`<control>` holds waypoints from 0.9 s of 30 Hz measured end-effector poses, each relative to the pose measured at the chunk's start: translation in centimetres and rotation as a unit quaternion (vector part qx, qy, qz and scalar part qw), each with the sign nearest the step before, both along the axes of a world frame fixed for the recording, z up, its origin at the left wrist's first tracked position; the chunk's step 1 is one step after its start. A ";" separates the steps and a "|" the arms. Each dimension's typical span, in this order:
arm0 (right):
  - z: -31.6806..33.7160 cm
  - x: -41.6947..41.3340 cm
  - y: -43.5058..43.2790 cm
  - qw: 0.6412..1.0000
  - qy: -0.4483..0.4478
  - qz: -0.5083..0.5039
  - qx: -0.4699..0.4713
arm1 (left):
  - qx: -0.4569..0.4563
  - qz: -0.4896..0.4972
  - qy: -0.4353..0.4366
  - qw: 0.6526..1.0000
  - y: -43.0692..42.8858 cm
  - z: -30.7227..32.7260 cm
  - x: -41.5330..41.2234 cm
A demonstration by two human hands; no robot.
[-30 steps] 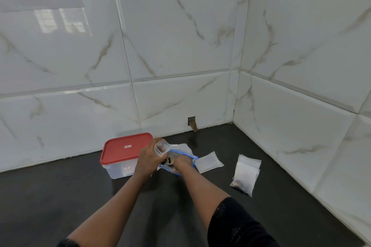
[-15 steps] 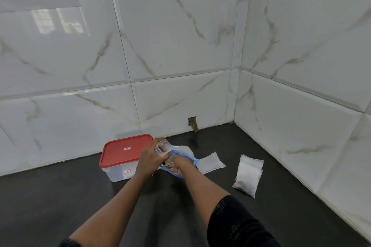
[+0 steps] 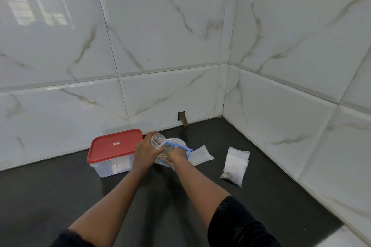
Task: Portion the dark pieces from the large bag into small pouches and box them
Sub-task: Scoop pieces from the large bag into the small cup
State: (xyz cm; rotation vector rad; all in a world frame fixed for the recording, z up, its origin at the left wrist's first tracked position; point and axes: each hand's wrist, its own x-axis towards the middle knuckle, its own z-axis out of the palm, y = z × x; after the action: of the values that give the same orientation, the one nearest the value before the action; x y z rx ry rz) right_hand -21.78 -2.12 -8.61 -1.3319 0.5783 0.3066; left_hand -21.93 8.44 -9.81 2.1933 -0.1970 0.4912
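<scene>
**Right hand in large bag, small pouch held ready**

Centre of frame, low: the left hand (image 3: 147, 153) pinches a small pouch (image 3: 157, 141) by its rim, mouth open. The right hand (image 3: 176, 155) is buried in the blue-rimmed large bag (image 3: 181, 145) lying on the counter (image 3: 60, 196); I cannot tell its finger state.

The pouch is thin clear film, likely light, floppy and slippery. Best held at the stiffer zip edge.

A flat spare pouch (image 3: 200, 155) lies just right of the bag. A pouch stack (image 3: 236, 163) further right shows dark pieces (image 3: 226, 176) at the bottom. The red-lidded box (image 3: 115, 144) at left is closed.
</scene>
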 end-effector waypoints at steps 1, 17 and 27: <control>0.5 -0.3 -0.1 1.000 0.004 -0.006 -0.003 | -0.003 0.005 -0.001 1.000 -0.1 0.0 0.0; 4.3 -0.7 -8.8 0.962 -0.038 0.032 -0.270 | -0.005 0.061 0.066 0.996 -2.4 1.0 0.7; 9.3 -2.4 -10.6 0.956 -0.107 0.030 -0.273 | -0.029 0.062 0.079 0.995 -3.6 -0.5 0.4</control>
State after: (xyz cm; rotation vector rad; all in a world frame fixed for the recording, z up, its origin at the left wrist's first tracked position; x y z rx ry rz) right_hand -24.20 -12.73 0.70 -1.8910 0.4544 0.0446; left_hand -21.51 4.83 -10.27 2.1833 0.0386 0.3855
